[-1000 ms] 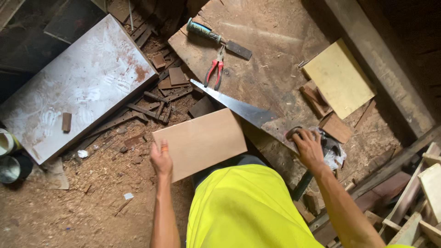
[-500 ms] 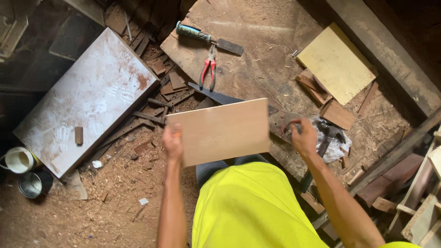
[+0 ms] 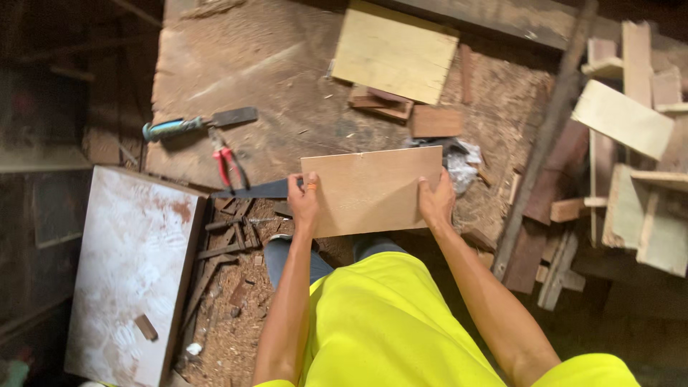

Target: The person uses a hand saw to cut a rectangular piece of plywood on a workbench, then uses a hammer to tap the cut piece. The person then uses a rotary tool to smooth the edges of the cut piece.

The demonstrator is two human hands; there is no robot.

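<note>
Thin brown board (image 3: 373, 190) held flat above sawdust-strewn floor (image 3: 287, 86), left hand (image 3: 304, 203) clamped on its left edge, right hand (image 3: 436, 201) gripping its right edge, saw blade (image 3: 251, 190) just beneath, red pliers (image 3: 226, 165) nearby, yellow panel (image 3: 394, 51) well beyond.

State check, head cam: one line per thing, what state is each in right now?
left hand: gripping the plywood board's left edge
right hand: gripping the board's right edge
plywood board: held up flat between both hands
handsaw: lying on the bench, partly hidden behind the board
red pliers: lying on the bench, handles spread
blue-handled chisel: lying flat
yellow board: lying flat
white panel: lying flat, stained
</note>
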